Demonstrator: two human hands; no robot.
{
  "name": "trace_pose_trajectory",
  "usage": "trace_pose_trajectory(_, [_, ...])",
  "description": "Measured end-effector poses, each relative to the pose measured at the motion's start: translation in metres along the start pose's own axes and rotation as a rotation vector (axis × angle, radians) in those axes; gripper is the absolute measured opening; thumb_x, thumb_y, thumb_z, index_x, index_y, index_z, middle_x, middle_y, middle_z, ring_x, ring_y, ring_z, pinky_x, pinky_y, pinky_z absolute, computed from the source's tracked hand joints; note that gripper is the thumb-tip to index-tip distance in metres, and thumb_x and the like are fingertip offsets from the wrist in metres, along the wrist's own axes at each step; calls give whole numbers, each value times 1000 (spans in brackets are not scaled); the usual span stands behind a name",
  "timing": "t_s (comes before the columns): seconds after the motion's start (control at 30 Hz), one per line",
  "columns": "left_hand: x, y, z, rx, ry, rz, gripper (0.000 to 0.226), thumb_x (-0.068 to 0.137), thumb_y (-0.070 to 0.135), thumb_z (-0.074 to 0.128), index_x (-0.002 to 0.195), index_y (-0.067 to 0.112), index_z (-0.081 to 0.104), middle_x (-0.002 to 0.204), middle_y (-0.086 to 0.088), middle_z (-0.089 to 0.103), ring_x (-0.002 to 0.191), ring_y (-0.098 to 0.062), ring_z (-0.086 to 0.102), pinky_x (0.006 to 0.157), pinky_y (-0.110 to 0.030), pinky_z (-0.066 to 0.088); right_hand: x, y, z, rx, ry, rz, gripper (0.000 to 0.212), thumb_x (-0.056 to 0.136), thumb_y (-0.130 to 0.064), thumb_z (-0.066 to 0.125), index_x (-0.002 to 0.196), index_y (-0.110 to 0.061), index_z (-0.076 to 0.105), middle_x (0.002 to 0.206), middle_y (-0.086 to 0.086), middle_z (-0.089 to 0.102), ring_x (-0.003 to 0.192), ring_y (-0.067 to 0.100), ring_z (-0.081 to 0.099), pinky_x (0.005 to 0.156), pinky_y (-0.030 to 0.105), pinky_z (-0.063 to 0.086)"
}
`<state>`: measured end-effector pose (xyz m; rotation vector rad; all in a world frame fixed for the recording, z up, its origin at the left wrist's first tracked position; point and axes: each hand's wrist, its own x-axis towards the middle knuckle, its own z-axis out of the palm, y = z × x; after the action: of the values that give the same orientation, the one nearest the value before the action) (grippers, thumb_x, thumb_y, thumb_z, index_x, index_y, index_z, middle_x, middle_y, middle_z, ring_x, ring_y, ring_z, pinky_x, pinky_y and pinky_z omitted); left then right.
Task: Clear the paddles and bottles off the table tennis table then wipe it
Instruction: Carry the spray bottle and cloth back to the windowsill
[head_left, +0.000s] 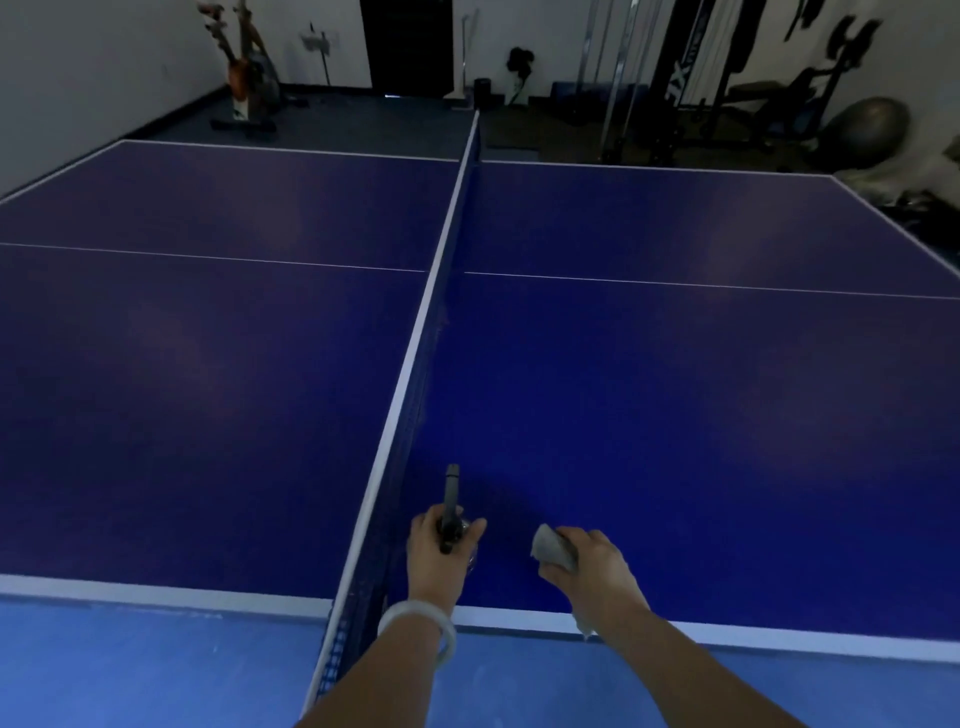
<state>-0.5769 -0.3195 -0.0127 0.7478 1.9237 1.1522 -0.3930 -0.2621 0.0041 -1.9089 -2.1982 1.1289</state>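
The blue table tennis table (675, 389) fills the view, and its net (431, 332) runs away from me down the middle. My left hand (436, 564) grips a spray bottle (451, 499) just right of the net, near the table's front edge; the dark nozzle points away from me. My right hand (595, 569) holds a crumpled grey cloth (551, 546) a little above the table surface, to the right of the bottle. I see no paddles and no other bottles on the table top.
Blue floor (130, 670) lies between me and the table's white front edge. Beyond the far side stand an exercise bike (249, 78), a weight rack (675, 62) and a grey exercise ball (867, 130). A dark doorway (410, 41) is at the back.
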Motion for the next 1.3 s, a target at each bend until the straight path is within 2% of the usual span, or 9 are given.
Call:
trace_pose_trajectory(0.23, [-16, 10, 34, -75, -211, 17, 25, 89, 24, 71, 94, 3, 58, 62, -8, 55, 56, -21, 54, 56, -31, 45, -16, 28, -14, 119, 69, 107, 49, 90, -38, 65, 135, -27, 50, 118, -3, 49, 110, 17, 51, 93, 33, 50])
trace_pose_trajectory(0.4, [-34, 13, 86, -11, -430, 8, 29, 90, 29, 69, 85, 4, 54, 50, -5, 48, 42, -21, 45, 51, -37, 40, -51, 81, -31, 165, 153, 236, 40, 91, -36, 64, 128, -23, 56, 118, 2, 55, 103, 22, 59, 86, 28, 47])
trace_pose_trajectory(0.53, [-67, 36, 133, 55, -560, 53, 26, 90, 27, 69, 88, 3, 60, 57, -6, 57, 44, -12, 55, 48, -23, 44, -96, 141, -47, 267, 247, 384, 30, 88, -37, 64, 116, -25, 61, 108, 3, 61, 84, 29, 65, 78, 34, 55])
trace_pose_trajectory(0.67, [-115, 58, 188, 80, -711, 90, 25, 90, 28, 68, 90, 5, 60, 57, -9, 57, 48, -17, 55, 49, -30, 45, -151, 205, -71, 314, 382, 504, 26, 85, -40, 67, 108, -29, 63, 99, 3, 62, 80, 29, 67, 77, 33, 54])
trace_pose_trajectory(0.73, [-147, 68, 222, 98, -755, 140, 24, 90, 26, 69, 92, 4, 62, 66, -9, 62, 44, -2, 54, 46, -16, 43, -182, 239, -81, 344, 437, 559, 27, 84, -38, 69, 108, -27, 65, 97, 4, 63, 79, 26, 67, 74, 31, 52])
trace_pose_trajectory(0.9, [-258, 85, 311, 148, -961, 237, 17, 90, 19, 69, 88, 5, 61, 60, -3, 57, 42, -1, 50, 43, -11, 39, -278, 330, -106, 405, 533, 679, 26, 86, -37, 68, 108, -24, 64, 98, 7, 64, 78, 19, 59, 66, 25, 41])
trace_pose_trajectory(1.07, [-384, 85, 403, 236, -1140, 311, 25, 85, 27, 75, 88, 5, 63, 83, -11, 70, 78, -21, 66, 68, -24, 48, -390, 425, -129, 469, 695, 800, 23, 87, -36, 66, 105, -22, 64, 92, 5, 63, 71, 17, 58, 59, 26, 41])
trace_pose_trajectory(1.17, [-457, 79, 452, 291, -1243, 363, 25, 83, 26, 77, 84, 4, 64, 74, -6, 67, 75, -24, 64, 73, -33, 49, -455, 476, -132, 498, 821, 879, 23, 86, -36, 67, 104, -21, 65, 96, 5, 64, 75, 18, 59, 62, 28, 42])
trace_pose_trajectory(1.3, [-540, 73, 501, 345, -1392, 401, 25, 84, 26, 76, 85, 4, 65, 75, -3, 67, 73, -20, 63, 69, -30, 45, -529, 531, -129, 541, 904, 1021, 15, 85, -38, 66, 93, -27, 60, 93, 1, 62, 78, 16, 56, 62, 28, 38])
